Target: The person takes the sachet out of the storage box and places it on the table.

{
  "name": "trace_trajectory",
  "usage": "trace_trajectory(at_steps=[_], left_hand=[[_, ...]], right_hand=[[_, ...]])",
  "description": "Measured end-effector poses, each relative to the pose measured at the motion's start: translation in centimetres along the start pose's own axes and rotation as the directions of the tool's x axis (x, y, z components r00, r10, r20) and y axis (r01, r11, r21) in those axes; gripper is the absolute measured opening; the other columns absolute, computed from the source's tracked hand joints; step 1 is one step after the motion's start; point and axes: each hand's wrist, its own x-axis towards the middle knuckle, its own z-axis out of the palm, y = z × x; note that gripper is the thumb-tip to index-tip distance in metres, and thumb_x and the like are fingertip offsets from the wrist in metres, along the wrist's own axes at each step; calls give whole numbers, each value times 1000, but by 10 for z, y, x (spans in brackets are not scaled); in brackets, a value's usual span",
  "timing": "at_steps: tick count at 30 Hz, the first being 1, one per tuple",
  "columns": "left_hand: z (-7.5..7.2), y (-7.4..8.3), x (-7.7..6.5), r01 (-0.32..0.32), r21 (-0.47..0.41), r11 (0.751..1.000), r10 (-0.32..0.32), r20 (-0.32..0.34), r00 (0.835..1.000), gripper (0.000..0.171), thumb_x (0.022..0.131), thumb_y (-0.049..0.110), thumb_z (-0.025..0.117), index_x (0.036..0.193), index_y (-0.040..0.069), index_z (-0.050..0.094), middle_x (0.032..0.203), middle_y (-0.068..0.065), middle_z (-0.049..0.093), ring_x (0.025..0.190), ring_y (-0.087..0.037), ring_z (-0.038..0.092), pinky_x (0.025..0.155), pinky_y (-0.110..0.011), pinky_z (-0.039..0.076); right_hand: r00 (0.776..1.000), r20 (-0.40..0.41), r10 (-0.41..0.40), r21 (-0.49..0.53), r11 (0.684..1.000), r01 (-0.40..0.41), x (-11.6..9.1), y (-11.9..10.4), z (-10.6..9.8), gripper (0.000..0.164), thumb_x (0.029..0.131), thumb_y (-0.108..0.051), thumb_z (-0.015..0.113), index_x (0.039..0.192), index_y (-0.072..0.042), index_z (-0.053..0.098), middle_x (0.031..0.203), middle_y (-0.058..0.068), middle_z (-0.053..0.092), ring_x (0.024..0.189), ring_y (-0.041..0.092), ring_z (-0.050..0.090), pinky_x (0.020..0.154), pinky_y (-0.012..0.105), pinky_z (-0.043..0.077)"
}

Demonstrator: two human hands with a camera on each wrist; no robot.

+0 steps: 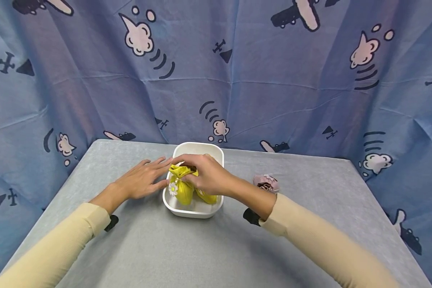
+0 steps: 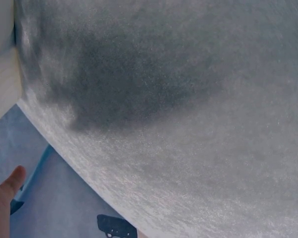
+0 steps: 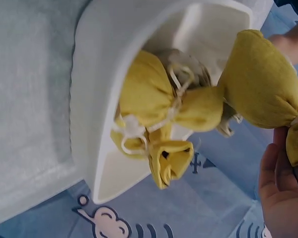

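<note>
My right hand (image 1: 210, 174) pinches a yellow drawstring pouch (image 1: 184, 192) by its gathered neck, over the white plastic bin (image 1: 192, 215). A white flower hangs on the pouch's cord. In the right wrist view the held pouch (image 3: 260, 82) dangles from the fingers beside other yellow pouches (image 3: 146, 89) lying in the bin, with a greyish one (image 3: 181, 62) partly behind them. My left hand (image 1: 142, 179), fingers stretched out, is at the bin's left rim; whether it touches the rim is unclear. The left wrist view catches only part of that hand (image 2: 2, 198).
A small dusty-pink pouch (image 1: 266, 183) lies on the grey cloth-covered table (image 1: 201, 252), right of the bin and behind my right forearm. A blue patterned curtain (image 1: 191, 80) hangs along the table's back edge.
</note>
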Motion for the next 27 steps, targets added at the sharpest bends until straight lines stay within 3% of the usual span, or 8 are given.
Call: trace_trajectory(at_steps=[7, 14, 27], left_hand=[[-1, 2, 0, -11, 2, 1000, 11, -11, 1000, 66, 104, 52, 42, 157, 13, 33, 161, -5, 30, 147, -33, 29, 110, -61, 28], [0, 3, 0, -8, -10, 1000, 7, -20, 1000, 64, 103, 49, 45, 156, 14, 34, 161, -4, 31, 148, -31, 27, 111, -61, 28], [2, 1, 0, -18, -6, 1000, 17, -38, 999, 65, 103, 48, 46, 156, 12, 35, 161, -6, 30, 147, -33, 28, 110, -61, 28]], right_hand=[[998, -33, -52, 24, 998, 53, -3, -8, -19, 41, 87, 5, 72, 126, -3, 64, 121, 8, 69, 105, 14, 67, 92, 23, 50], [995, -82, -62, -3, 998, 62, -8, -12, -42, 42, 88, 5, 71, 129, 0, 62, 121, 11, 69, 104, 17, 67, 89, 28, 53], [986, -162, 40, -35, 998, -47, -29, 10, -73, 41, 88, 7, 71, 128, -1, 64, 118, 10, 69, 103, 20, 67, 88, 31, 54]])
